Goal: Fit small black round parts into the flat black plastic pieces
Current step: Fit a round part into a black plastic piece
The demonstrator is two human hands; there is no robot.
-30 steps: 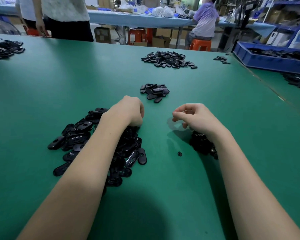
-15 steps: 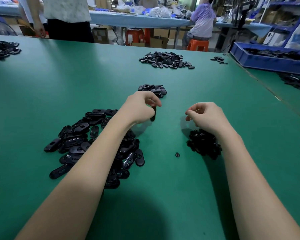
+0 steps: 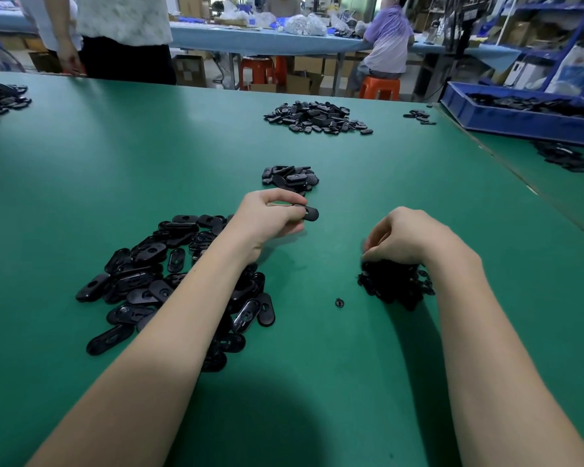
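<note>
The left hand (image 3: 270, 215) pinches one flat black plastic piece (image 3: 309, 213) above the green surface (image 3: 182, 156) — the right hand (image 3: 405, 235), fingers curled, dips into the heap of small round parts (image 3: 395, 284); its hold is unclear.

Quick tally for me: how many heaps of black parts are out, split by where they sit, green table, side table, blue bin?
Heaps on the green table: 6
Heaps on the side table: 1
Heaps in the blue bin: 1
Total: 8
</note>
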